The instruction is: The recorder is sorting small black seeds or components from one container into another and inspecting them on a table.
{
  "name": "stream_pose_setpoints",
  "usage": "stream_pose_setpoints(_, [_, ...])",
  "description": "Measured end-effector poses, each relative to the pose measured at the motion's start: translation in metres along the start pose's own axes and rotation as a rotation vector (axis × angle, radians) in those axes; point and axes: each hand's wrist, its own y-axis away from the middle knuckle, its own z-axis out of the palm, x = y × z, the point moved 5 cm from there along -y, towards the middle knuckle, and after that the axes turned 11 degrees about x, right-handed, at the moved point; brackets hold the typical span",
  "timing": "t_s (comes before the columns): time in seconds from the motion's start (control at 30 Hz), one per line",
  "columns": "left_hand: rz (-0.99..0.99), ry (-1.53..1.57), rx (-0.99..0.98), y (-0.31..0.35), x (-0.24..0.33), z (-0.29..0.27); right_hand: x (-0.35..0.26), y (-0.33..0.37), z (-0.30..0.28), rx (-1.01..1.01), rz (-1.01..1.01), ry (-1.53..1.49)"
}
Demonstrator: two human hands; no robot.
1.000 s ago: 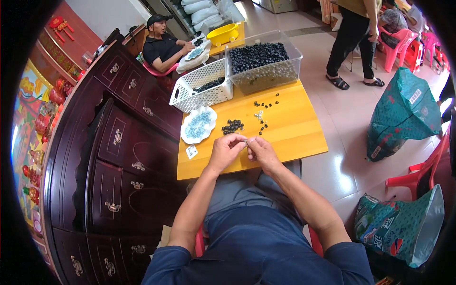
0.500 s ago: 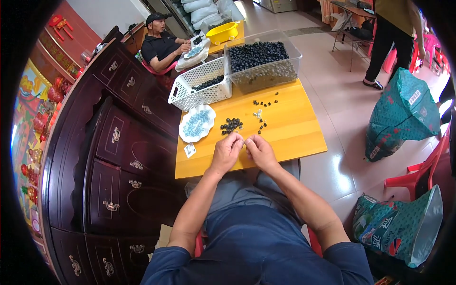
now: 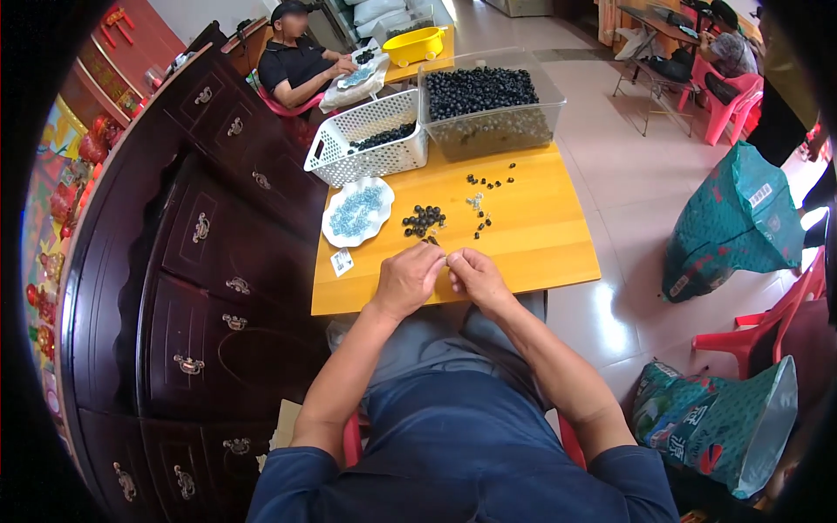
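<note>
My left hand (image 3: 407, 277) and my right hand (image 3: 479, 277) meet over the near edge of the wooden table (image 3: 545, 244), fingertips pinched together. What they pinch is too small and too covered to make out. Just beyond my left fingers lies a cluster of round black pieces (image 3: 425, 220). Past my right hand are a few clear pieces (image 3: 475, 202) and several scattered small black pieces (image 3: 482, 226). A white scalloped plate (image 3: 330, 228) of small bluish clear pieces sits to the left, with a small white card (image 3: 342, 261) in front of it.
A white perforated basket (image 3: 384, 159) and a clear bin (image 3: 493, 133), both holding black pieces, stand at the table's far side. A co-worker (image 3: 301, 65) sits beyond, near a yellow tub (image 3: 414, 46). Dark drawers (image 3: 253, 322) flank the left; green sacks (image 3: 732, 231) stand right.
The standing person at the right has shifted farther right, uncovering someone seated by a pink chair. My view has shifted slightly. My hands stay pinched together near the table edge.
</note>
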Motion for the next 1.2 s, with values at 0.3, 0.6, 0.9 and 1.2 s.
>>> stream_pose_setpoints(0.3, [-0.125,0.067,-0.062,0.01,-0.023,0.005,-0.041,0.015,0.008,0.172,-0.541,0.58])
stream_pose_setpoints(0.6, [-0.587,0.506,-0.099,0.024,-0.074,0.015,-0.048,0.007,0.008,0.196,-0.547,0.862])
stream_pose_setpoints(0.9, [-0.586,0.43,-0.13,0.035,-0.101,-0.002,-0.051,-0.044,0.022,0.172,-0.628,1.201])
stream_pose_setpoints(1.2, [-0.61,0.543,-0.111,0.042,-0.111,-0.002,-0.062,-0.049,0.042,0.157,-0.692,1.356])
